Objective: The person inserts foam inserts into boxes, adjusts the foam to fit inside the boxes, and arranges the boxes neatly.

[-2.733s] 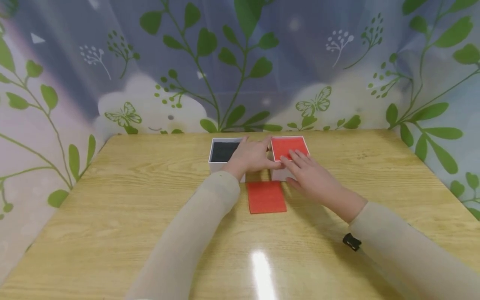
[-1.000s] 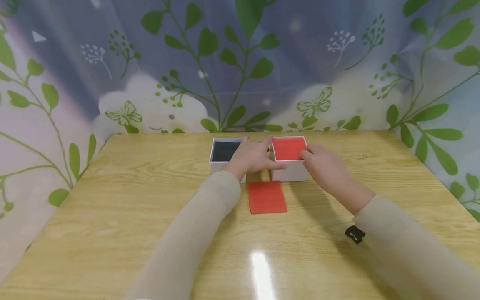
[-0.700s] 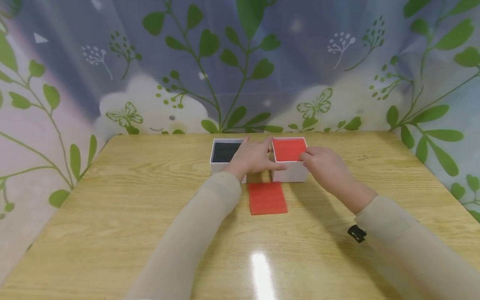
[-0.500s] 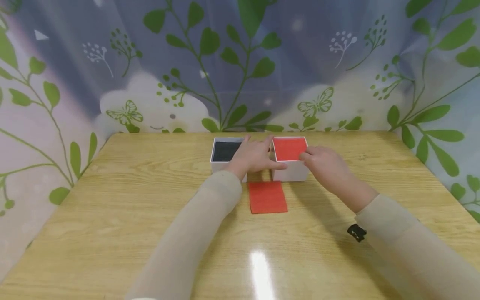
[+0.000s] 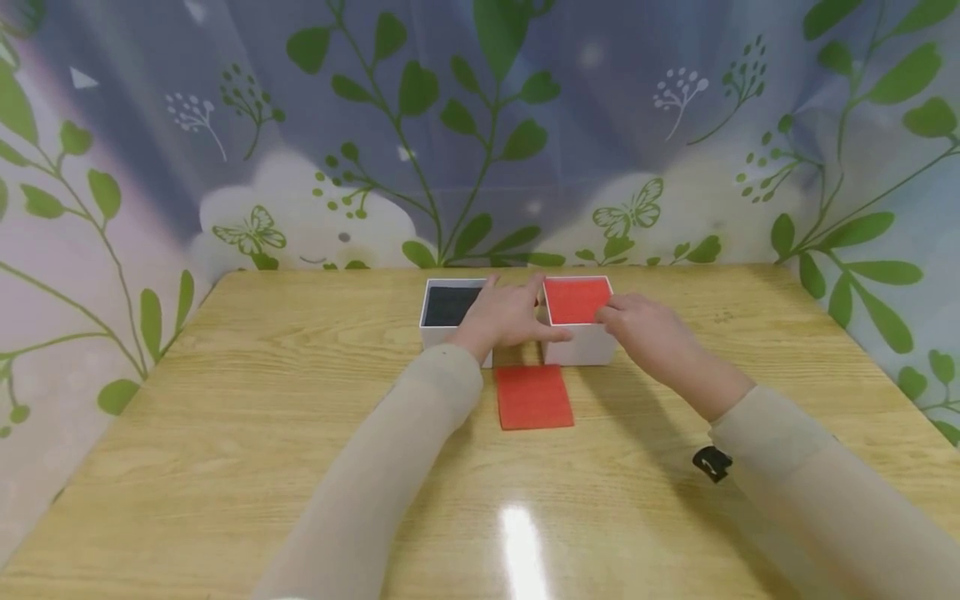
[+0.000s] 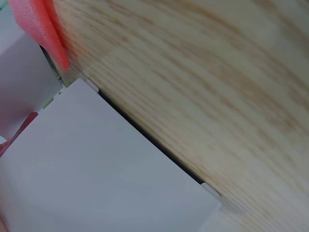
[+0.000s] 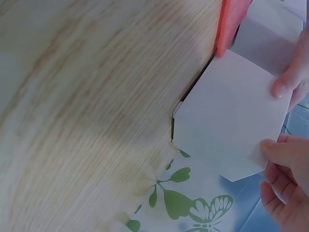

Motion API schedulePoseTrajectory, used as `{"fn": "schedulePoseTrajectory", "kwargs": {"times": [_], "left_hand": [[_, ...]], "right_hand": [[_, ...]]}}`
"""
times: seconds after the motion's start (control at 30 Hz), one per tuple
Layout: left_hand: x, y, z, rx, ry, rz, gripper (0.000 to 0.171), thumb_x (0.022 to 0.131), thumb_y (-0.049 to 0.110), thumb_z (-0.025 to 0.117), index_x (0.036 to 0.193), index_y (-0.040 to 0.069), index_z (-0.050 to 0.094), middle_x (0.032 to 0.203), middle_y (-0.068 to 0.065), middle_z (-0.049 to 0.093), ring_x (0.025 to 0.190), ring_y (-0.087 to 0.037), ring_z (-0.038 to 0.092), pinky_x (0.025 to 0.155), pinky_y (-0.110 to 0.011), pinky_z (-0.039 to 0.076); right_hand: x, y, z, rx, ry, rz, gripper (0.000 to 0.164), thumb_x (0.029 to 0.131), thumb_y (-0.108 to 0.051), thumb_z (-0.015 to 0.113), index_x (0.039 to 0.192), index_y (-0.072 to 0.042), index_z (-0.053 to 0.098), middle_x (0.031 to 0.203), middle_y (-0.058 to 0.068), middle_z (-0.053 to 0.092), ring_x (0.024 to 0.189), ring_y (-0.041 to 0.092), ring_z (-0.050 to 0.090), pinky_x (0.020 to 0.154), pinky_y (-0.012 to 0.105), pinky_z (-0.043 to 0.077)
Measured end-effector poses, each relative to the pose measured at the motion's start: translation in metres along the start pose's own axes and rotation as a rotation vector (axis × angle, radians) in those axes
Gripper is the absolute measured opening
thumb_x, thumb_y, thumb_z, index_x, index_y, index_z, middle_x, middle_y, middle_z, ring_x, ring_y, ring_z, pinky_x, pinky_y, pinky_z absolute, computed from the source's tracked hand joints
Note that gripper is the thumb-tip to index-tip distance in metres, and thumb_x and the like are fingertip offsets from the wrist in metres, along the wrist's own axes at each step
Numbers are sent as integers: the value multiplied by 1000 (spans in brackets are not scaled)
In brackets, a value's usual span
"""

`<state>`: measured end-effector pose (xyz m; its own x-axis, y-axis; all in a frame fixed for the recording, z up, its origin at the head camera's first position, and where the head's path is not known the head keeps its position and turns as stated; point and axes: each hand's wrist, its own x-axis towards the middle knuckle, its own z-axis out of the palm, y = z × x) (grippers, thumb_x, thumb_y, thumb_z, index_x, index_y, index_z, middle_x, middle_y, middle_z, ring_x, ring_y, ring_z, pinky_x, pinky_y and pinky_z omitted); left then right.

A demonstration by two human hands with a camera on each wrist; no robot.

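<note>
Two white open-topped boxes stand side by side; the left box (image 5: 433, 335) holds a black sheet (image 5: 448, 307), the right box (image 5: 581, 346) a red sheet (image 5: 573, 300) near its rim. My left hand (image 5: 506, 315) spreads across the gap, its thumb reaching along the right box's front. At that box's right front corner, my right hand (image 5: 648, 329) pinches the wall with curled fingers. The right wrist view shows the thumb (image 7: 275, 147) on the white face and the fingers beside the edge. A red square sheet (image 5: 534, 398) lies in front of the gap.
The wooden table (image 5: 262, 417) reaches back to a patterned curtain (image 5: 360, 150) just behind the boxes. A small black clip (image 5: 712, 463) hangs by the right sleeve (image 5: 780, 442).
My right hand lay across the red sheet and the box's front earlier. It has since shifted right to the corner, with its fingers curled. The left hand stays put.
</note>
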<state>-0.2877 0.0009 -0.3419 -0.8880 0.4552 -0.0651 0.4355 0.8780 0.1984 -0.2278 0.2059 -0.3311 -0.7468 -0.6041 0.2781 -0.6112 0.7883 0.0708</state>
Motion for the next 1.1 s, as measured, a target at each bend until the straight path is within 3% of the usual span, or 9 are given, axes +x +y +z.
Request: {"fn": "schedulePoseTrajectory", "kwargs": {"times": [0.13,0.33,0.47,0.83,1.1], "left_hand": [[1,-1,1,3,3,3,109,70,82,47,150,14,17,104,13,64,112,-20,55,111,-47,4],[0,-4,1,-4,4,-12,108,70,81,48,150,15,18,99,15,65,114,-20,54,111,-48,4],[0,-3,2,-19,2,13,107,71,79,49,150,15,19,96,15,65,114,-20,54,111,-50,5],[1,0,0,-6,13,10,106,71,80,48,150,16,19,93,17,64,111,-18,56,111,-49,4],[0,-1,0,1,9,18,104,71,80,47,150,18,19,103,13,64,114,-19,54,111,-50,5]], "right_hand": [[8,1,-7,78,-38,42,12,82,0,68,93,0,66,87,11,64,80,27,61,72,40,51],[42,7,-12,161,-162,145,29,90,-9,60,117,2,60,113,18,62,101,33,59,86,47,47],[58,16,-2,158,-218,150,35,89,-13,63,120,3,58,116,19,60,104,34,56,90,48,44],[69,20,4,122,-289,179,38,92,-20,59,121,5,55,119,23,52,104,36,52,90,49,43],[74,19,9,158,-264,146,35,92,-15,57,123,1,54,115,21,53,99,34,53,86,48,45]]}}
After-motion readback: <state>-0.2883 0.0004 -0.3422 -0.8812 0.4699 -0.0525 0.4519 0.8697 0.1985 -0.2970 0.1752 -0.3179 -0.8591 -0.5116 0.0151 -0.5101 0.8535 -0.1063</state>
